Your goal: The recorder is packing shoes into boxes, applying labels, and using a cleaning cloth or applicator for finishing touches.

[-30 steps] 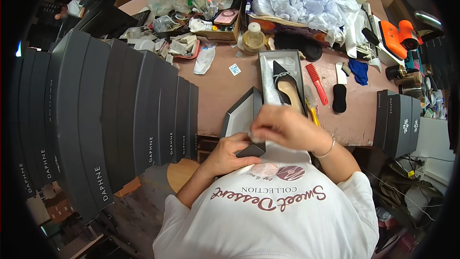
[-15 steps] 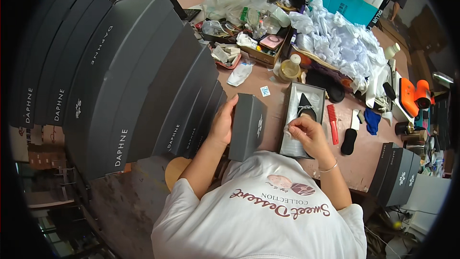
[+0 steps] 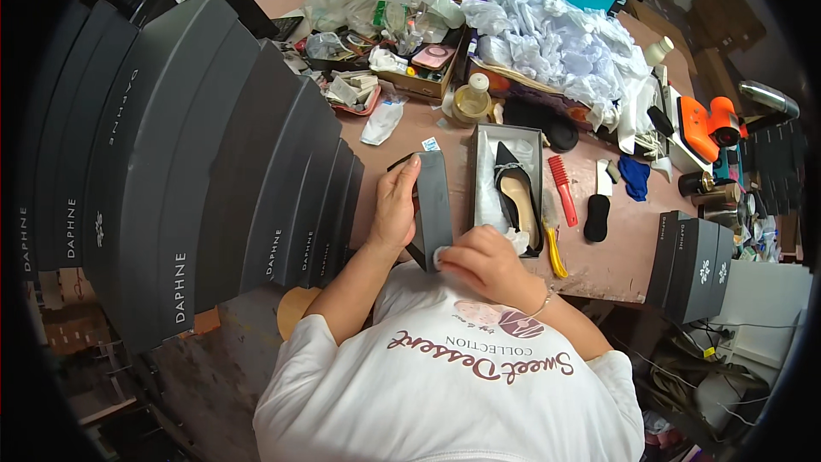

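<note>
My left hand (image 3: pixel 395 210) grips a dark grey shoebox lid (image 3: pixel 434 201) by its left side, with the lid turned up on its narrow edge. Against the lid's near end, my right hand (image 3: pixel 492 267) pinches a small white wad (image 3: pixel 439 258); its fingers are slightly blurred. Just right of the lid lies an open grey shoebox (image 3: pixel 481 150). Inside it, a black pointed shoe (image 3: pixel 518 197) with a beige insole rests on white tissue paper (image 3: pixel 487 188). My right hand covers part of the box's near end.
Right of the box lie a red comb-like brush (image 3: pixel 563 191), a yellow-handled tool (image 3: pixel 556 252), a black oval pad (image 3: pixel 597 218) and a blue cloth (image 3: pixel 634 178). Tall stacked shoeboxes (image 3: pixel 231 171) stand at left. A bottle (image 3: pixel 471 103) and a heap of white tissue (image 3: pixel 556 43) sit farther back.
My right hand has left the shoebox and come left to the lid. The lid has been turned more edge-on. More of the shoe and the yellow-handled tool now show.
</note>
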A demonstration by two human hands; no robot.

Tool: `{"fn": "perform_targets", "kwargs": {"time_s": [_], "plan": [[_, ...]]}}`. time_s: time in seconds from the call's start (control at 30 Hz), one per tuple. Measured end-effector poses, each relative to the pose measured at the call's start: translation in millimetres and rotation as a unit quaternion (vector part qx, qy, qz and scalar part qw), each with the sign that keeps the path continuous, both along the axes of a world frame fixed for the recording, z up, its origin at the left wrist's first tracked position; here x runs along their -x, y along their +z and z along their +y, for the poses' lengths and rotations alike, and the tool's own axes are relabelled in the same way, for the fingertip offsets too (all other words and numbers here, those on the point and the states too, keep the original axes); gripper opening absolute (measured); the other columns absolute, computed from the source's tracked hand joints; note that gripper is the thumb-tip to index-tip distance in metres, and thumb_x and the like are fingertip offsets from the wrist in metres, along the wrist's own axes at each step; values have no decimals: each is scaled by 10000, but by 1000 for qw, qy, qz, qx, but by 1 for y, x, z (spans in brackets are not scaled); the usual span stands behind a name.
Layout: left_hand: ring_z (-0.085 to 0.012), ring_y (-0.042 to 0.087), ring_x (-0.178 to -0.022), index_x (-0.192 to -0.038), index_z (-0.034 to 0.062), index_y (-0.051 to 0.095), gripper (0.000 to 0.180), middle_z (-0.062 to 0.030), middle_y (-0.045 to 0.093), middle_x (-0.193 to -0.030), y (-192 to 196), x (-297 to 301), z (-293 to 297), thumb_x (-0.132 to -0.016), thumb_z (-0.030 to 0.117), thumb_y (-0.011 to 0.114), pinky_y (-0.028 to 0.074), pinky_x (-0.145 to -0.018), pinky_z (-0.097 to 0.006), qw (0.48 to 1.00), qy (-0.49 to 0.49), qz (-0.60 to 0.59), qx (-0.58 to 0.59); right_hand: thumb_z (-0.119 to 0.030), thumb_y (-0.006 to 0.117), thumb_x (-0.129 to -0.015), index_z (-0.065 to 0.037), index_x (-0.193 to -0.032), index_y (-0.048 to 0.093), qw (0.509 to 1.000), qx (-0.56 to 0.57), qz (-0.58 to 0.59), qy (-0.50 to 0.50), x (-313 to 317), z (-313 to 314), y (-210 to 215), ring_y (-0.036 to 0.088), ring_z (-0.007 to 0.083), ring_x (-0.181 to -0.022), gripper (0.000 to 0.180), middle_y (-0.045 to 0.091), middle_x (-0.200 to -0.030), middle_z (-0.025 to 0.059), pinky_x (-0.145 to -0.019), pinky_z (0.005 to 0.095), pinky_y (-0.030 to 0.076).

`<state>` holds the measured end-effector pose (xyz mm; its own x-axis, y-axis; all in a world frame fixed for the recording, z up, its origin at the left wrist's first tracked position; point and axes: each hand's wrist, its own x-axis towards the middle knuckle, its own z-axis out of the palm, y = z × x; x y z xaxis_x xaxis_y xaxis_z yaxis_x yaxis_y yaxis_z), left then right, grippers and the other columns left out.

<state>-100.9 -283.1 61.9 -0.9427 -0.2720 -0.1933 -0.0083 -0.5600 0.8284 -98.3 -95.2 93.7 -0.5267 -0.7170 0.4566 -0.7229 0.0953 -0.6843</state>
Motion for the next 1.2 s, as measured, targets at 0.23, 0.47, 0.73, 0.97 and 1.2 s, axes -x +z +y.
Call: {"fn": "perform_targets", "kwargs": {"time_s": [0.23, 0.47, 0.73, 0.97, 1.2], "plan": [[-90, 560, -904, -1032, 19, 633, 379, -29, 615, -971, 6, -4, 2, -1009, 357, 464, 456, -816, -252, 996, -69, -53, -16, -96, 700, -704, -122, -878, 643, 989, -41, 131, -53, 26, -33, -4, 527, 192, -740, 185, 561, -825, 11, -663, 333, 376], [-182, 568, -1008, -1136, -36, 584, 518, -119, 594, -1073, -5, -61, -22, -816, 341, 737, 459, -876, -318, 908, -200, 116, 349, -103, 712, -743, -92, -872, 643, 991, -11, 86, -101, 44, -42, -9, 538, 247, -706, 147, 558, -772, 42, -651, 354, 413], [-136, 563, -747, -877, -2, 599, 253, -61, 581, -808, -19, -80, 6, -702, 101, 750, 459, -657, -297, 916, -137, 61, 371, -161, 594, -704, -99, -850, 603, 971, -133, 197, -8, 30, -30, 6, 512, 198, -747, 159, 468, -741, 25, -677, 345, 374], [-196, 574, -691, -895, 1, 605, 259, -101, 583, -797, -28, -75, 10, -723, 133, 746, 471, -633, -313, 915, -102, 112, 375, -109, 616, -700, -107, -773, 561, 977, -113, 178, 43, 13, -38, 10, 517, 223, -698, 91, 471, -713, 33, -666, 342, 372], [-241, 580, -720, -903, -4, 617, 268, -121, 574, -784, 2, -72, 16, -727, 150, 746, 472, -659, -335, 881, -166, 66, 438, -46, 677, -841, -45, -926, 641, 978, 36, -34, -203, 97, 1, 4, 603, 189, -735, 92, 624, -835, 72, -668, 293, 458]]}}
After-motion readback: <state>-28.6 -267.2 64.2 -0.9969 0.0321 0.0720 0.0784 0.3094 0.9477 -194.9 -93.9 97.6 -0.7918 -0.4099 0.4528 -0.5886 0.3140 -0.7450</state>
